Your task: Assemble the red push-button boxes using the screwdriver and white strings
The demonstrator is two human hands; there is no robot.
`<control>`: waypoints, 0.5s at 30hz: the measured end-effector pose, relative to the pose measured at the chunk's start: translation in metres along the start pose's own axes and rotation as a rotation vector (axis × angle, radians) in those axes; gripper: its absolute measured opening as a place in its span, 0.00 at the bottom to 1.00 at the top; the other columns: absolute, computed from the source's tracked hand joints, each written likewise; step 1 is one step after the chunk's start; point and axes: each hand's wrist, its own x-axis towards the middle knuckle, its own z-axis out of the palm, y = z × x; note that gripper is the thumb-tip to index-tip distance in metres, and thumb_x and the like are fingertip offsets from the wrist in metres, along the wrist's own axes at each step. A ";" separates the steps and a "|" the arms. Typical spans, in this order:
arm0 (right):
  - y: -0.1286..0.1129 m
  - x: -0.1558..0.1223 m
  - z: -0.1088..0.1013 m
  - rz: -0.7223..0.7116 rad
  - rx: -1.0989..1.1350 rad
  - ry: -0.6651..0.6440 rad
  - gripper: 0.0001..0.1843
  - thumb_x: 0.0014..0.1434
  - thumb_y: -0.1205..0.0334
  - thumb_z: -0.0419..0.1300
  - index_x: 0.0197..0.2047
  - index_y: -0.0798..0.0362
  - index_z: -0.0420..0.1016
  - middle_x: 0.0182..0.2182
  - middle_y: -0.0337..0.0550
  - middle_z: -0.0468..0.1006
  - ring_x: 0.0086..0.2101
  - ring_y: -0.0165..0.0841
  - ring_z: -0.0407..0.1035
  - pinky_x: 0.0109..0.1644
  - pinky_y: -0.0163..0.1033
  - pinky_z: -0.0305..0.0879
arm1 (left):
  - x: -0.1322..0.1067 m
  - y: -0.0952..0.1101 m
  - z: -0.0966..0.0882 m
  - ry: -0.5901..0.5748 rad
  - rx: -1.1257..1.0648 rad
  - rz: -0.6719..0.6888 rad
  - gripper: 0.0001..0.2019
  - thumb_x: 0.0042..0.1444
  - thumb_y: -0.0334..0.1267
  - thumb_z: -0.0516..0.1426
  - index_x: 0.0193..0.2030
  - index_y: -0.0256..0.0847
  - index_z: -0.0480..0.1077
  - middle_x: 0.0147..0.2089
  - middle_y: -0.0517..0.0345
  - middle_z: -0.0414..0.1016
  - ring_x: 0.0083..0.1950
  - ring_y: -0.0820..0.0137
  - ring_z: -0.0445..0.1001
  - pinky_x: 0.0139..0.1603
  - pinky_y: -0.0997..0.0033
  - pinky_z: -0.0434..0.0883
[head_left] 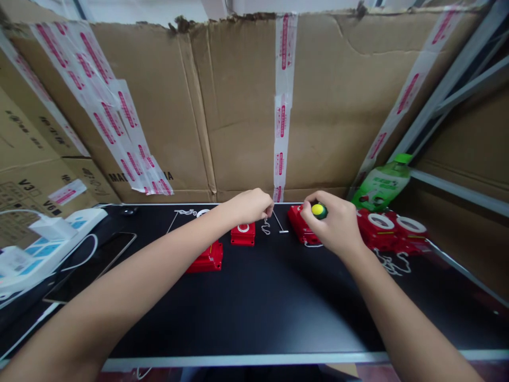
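Observation:
My right hand (334, 223) is closed around a tool with a yellow and green handle end (318, 210), held over a red box (299, 224) on the black table (254, 297). My left hand (248, 207) is curled with its fingers pinched near a thin metal rod (279, 223) and a small white chain (265, 227); what the fingers hold is too small to make out. A small red box with a white ring (243, 234) lies just below the left hand. Another red box (207, 258) sits partly under my left forearm.
Two more red boxes with white rings (392, 229) and loose chains (392, 262) lie at the right. A green pouch (380, 185) leans by a metal frame. A power strip (43, 239) and a phone (93, 265) lie at the left. Taped cardboard (246, 106) walls the back.

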 end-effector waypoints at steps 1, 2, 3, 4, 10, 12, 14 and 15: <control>0.000 0.000 0.001 -0.005 -0.001 -0.004 0.07 0.64 0.62 0.60 0.33 0.50 0.75 0.29 0.41 0.82 0.31 0.37 0.76 0.38 0.40 0.67 | 0.000 -0.001 -0.002 0.002 -0.003 0.007 0.11 0.54 0.25 0.61 0.38 0.38 0.85 0.37 0.48 0.86 0.38 0.62 0.81 0.44 0.61 0.73; 0.000 -0.001 0.002 -0.009 -0.002 -0.007 0.06 0.64 0.62 0.60 0.34 0.50 0.75 0.29 0.41 0.82 0.31 0.37 0.76 0.38 0.40 0.67 | 0.000 -0.003 -0.008 0.011 -0.005 0.013 0.11 0.55 0.25 0.62 0.39 0.38 0.85 0.39 0.49 0.86 0.40 0.62 0.81 0.46 0.61 0.73; 0.001 -0.001 0.003 -0.012 -0.003 -0.010 0.06 0.64 0.62 0.60 0.34 0.50 0.75 0.30 0.41 0.82 0.31 0.37 0.76 0.38 0.40 0.67 | -0.001 -0.005 -0.017 0.028 -0.006 0.017 0.11 0.56 0.26 0.62 0.41 0.38 0.86 0.40 0.48 0.87 0.42 0.62 0.82 0.48 0.61 0.73; 0.002 -0.001 0.004 -0.014 -0.005 -0.010 0.06 0.65 0.62 0.60 0.34 0.50 0.76 0.30 0.42 0.82 0.30 0.37 0.76 0.38 0.40 0.67 | -0.003 -0.006 -0.030 0.059 -0.006 0.014 0.12 0.58 0.26 0.61 0.43 0.38 0.86 0.43 0.48 0.87 0.44 0.62 0.82 0.50 0.61 0.73; 0.001 -0.001 0.004 -0.038 -0.005 -0.002 0.07 0.65 0.61 0.61 0.34 0.50 0.76 0.28 0.41 0.82 0.28 0.37 0.76 0.35 0.40 0.66 | -0.054 -0.017 -0.142 0.353 0.049 -0.166 0.09 0.62 0.37 0.63 0.43 0.39 0.85 0.40 0.56 0.86 0.46 0.62 0.81 0.55 0.60 0.70; -0.003 -0.002 0.003 -0.061 -0.004 -0.001 0.07 0.65 0.61 0.61 0.34 0.50 0.76 0.28 0.41 0.82 0.28 0.36 0.76 0.35 0.40 0.67 | -0.082 -0.024 -0.166 0.454 0.113 -0.262 0.10 0.62 0.40 0.64 0.41 0.37 0.86 0.37 0.57 0.84 0.45 0.62 0.80 0.54 0.61 0.68; -0.008 -0.003 0.004 -0.087 -0.005 -0.013 0.06 0.66 0.61 0.61 0.35 0.50 0.75 0.29 0.40 0.82 0.28 0.36 0.76 0.36 0.39 0.67 | -0.110 -0.033 -0.177 0.508 0.163 -0.344 0.11 0.60 0.44 0.66 0.40 0.39 0.86 0.35 0.58 0.84 0.41 0.64 0.80 0.50 0.64 0.67; -0.010 -0.004 0.005 -0.100 -0.007 -0.026 0.06 0.66 0.61 0.61 0.36 0.50 0.75 0.30 0.40 0.82 0.28 0.35 0.77 0.36 0.39 0.67 | -0.123 -0.039 -0.179 0.521 0.185 -0.390 0.11 0.58 0.46 0.67 0.38 0.41 0.86 0.34 0.59 0.84 0.39 0.66 0.79 0.47 0.65 0.67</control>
